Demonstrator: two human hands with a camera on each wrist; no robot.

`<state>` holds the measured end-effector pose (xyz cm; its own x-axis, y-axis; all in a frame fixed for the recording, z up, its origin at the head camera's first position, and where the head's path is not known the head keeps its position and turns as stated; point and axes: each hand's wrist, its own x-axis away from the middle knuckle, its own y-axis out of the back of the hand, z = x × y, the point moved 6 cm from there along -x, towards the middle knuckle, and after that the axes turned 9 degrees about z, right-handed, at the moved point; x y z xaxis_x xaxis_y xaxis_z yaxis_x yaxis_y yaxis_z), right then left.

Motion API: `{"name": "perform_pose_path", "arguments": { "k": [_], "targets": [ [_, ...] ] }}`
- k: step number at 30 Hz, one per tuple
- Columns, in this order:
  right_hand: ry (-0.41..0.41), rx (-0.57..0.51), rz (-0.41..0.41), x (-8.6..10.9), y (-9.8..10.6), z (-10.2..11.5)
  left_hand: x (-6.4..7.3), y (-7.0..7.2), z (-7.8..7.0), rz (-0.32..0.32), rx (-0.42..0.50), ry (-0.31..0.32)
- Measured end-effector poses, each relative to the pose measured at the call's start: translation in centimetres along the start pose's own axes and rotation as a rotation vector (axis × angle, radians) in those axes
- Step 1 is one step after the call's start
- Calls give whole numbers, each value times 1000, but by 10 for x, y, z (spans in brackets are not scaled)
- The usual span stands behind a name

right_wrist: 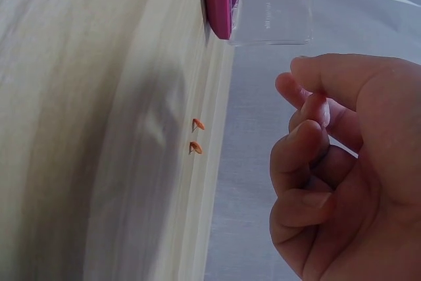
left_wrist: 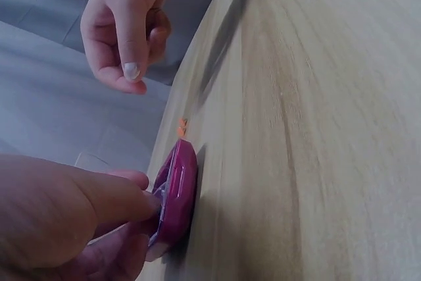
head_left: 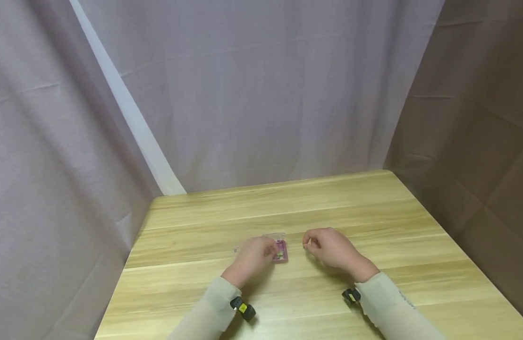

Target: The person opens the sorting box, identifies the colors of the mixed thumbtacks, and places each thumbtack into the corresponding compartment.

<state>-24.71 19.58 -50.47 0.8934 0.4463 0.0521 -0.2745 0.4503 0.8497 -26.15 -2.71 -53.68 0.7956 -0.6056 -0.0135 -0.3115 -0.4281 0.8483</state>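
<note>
My left hand (head_left: 252,259) is over a small magenta plastic box (head_left: 285,259), its fingertips reaching inside. Whether they pinch anything there is hidden. Small green and pale pieces (head_left: 280,255) show inside the box. Its clear lid (right_wrist: 273,21) stands folded back, with raised lettering too small to read. Off to the box's right, my right hand (head_left: 333,248) hovers above the table with fingers loosely bent. In the right wrist view, nothing shows between its thumb and fingertips. Below it, two orange thumbtacks (right_wrist: 197,147) lie on the table, apart from the hand.
The light wood-grain table (head_left: 193,293) stretches around both hands. Left of the left hand lies a small greyish speck (head_left: 236,249), too small to identify. Grey curtains (head_left: 244,94) hang behind the table, with a brown one (head_left: 469,141) at the right.
</note>
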Motion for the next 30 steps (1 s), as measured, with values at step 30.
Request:
{"name": "perform_pose_path", "arguments": {
  "k": [30],
  "targets": [
    [17,0,-12,3,2,-2,9,5,-5,-105,-29,-35]
  ]
}}
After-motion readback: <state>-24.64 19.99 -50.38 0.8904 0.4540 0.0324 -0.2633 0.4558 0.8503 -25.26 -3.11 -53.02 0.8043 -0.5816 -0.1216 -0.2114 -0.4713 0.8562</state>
